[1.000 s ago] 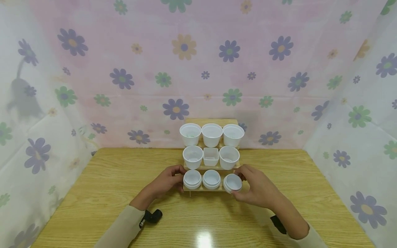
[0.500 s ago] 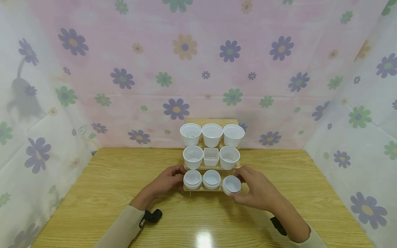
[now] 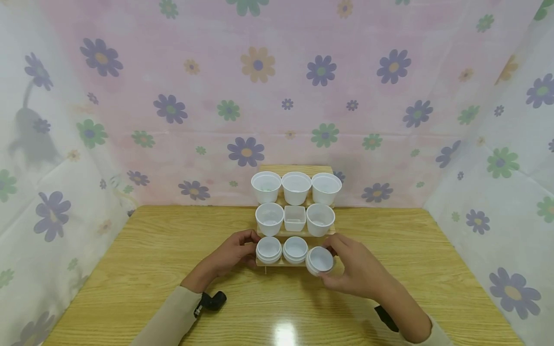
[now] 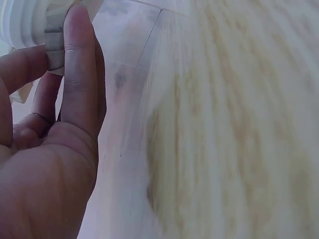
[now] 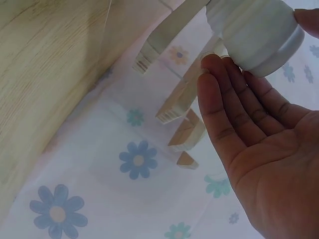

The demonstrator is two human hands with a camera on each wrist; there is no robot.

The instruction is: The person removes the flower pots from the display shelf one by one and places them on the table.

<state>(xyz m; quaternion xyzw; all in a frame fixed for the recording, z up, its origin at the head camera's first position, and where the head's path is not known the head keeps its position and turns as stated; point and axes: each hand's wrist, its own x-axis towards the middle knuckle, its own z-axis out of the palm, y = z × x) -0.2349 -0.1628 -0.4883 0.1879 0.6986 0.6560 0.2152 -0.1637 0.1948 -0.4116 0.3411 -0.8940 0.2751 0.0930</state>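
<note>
Fingers (image 5: 227, 94) of the right hand (image 3: 361, 269) were curled round a small white cup (image 3: 321, 260), with the thumb on the cup's far side, so the cup was held. It was tipped toward the person and sat just off the right end of the rack's (image 3: 281, 263) lowest step, at about 3 o'clock from the two other small cups (image 3: 282, 249) there. From the right wrist view the cup (image 5: 255, 34) rested on the fingertips, which were only a little bent.

The left hand (image 3: 233, 254) was at 9 o'clock from the rack. Its fingers (image 4: 79, 74) were bent round the left end of the lowest step and gripped the wood.

On the middle step stood two round cups and a square one (image 3: 295, 218) between them. At 12 o'clock, on the top step, three bigger cups (image 3: 296, 188) stood in a row. The rack stood on a wooden table (image 3: 151, 259), near its far edge, with flowered cloth (image 3: 259, 96) behind.
</note>
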